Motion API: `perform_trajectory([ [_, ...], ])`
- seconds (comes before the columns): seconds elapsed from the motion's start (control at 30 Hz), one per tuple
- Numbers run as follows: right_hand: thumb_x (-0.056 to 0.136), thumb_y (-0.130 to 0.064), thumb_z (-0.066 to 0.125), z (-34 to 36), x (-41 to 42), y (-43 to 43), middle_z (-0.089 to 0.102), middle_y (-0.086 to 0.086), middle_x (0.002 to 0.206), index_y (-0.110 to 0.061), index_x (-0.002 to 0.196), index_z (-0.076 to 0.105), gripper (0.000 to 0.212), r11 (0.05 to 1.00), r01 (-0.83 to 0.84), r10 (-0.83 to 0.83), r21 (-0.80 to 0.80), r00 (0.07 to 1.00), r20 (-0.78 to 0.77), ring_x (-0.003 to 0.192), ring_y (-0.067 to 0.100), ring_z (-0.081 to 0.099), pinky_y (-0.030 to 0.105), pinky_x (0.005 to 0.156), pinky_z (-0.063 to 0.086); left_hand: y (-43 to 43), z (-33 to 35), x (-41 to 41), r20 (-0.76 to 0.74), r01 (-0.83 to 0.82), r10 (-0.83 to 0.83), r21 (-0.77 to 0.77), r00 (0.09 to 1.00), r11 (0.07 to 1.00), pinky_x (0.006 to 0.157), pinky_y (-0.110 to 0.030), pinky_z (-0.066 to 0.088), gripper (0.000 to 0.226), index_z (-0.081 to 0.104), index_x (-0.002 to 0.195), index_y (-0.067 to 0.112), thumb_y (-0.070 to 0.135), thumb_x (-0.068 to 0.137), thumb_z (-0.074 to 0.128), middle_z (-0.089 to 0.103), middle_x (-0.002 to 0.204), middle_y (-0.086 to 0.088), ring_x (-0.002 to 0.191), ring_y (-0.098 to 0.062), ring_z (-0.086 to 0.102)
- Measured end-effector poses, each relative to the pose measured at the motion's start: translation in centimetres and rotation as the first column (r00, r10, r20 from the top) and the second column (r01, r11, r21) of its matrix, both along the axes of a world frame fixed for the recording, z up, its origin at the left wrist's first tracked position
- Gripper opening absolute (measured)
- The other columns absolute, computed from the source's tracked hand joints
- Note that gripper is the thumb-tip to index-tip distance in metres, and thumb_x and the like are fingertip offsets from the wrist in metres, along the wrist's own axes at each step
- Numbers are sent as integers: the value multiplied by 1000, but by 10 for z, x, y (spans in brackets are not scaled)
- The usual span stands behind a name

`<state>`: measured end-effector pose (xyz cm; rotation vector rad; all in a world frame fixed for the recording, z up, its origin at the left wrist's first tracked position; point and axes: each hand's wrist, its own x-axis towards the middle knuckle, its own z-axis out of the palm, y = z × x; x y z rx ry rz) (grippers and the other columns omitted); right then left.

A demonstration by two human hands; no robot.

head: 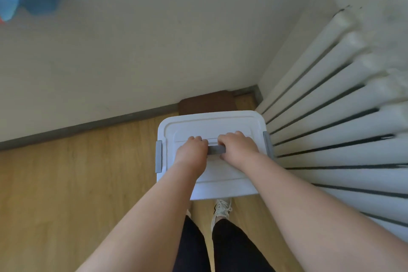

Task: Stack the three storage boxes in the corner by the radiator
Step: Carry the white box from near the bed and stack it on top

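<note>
I hold one white storage box (212,123) by the grey carry handle (216,149) set in the middle of its lid. My left hand (192,150) and my right hand (237,144) both grasp this handle, fingers curled over it, knuckles up, one hand at each end. The box is near the corner, just beside the radiator (331,128), with a brown mat-like item (207,101) on the wooden floor (88,172) between it and the wall. My white shoe (221,207) shows under the near edge, so I judge the box to be lifted, not set down. The other two boxes are not in view.

Hazards from this position:
- The whole load hangs from the lid. If a grey side latch (158,156) is not fully engaged, the body may drop away from the lid.
- The right edge is close to the radiator. A swing could strike the fins.
- The central grip allows tilt. Uneven lowering would land the box skewed, leaving a poor base for stacking.
- My feet are under the load.
</note>
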<state>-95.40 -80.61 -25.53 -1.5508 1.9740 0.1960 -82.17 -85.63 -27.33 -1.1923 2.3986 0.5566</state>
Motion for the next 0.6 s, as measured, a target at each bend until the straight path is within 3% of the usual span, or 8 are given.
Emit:
perform_trajectory([
  [0.1, 92, -16, 51, -31, -13, -24, 56, 4, 108, -24, 99, 52, 11, 1000, -8, 8, -3, 1000, -1, 108, 28, 47, 35, 74, 34, -24, -31, -13, -9, -21, 21, 6, 1000, 1000, 76, -31, 47, 30, 55, 117, 16, 10, 88, 56, 54, 109, -4, 105, -22, 49],
  [0.27, 91, -11, 48, -87, -33, -62, 51, 0, 96, -26, 90, 45, 16, 1000, 18, -18, -17, 1000, -10, 102, 26, 47, 35, 73, 33, -63, -85, -31, -49, -13, 12, -12, 999, 1000, 73, -30, 45, 26, 56, 115, 16, 13, 89, 58, 54, 108, -3, 103, -21, 49],
  [0.6, 91, -8, 53, -204, -67, -144, 55, 3, 104, -22, 108, 56, 22, 998, 21, -20, -52, 1000, 12, 101, 23, 47, 31, 71, 35, -144, -195, -57, -92, 42, -45, -32, 995, 999, 66, -28, 39, 23, 51, 112, 16, 9, 91, 52, 52, 106, -3, 98, -20, 47],
])
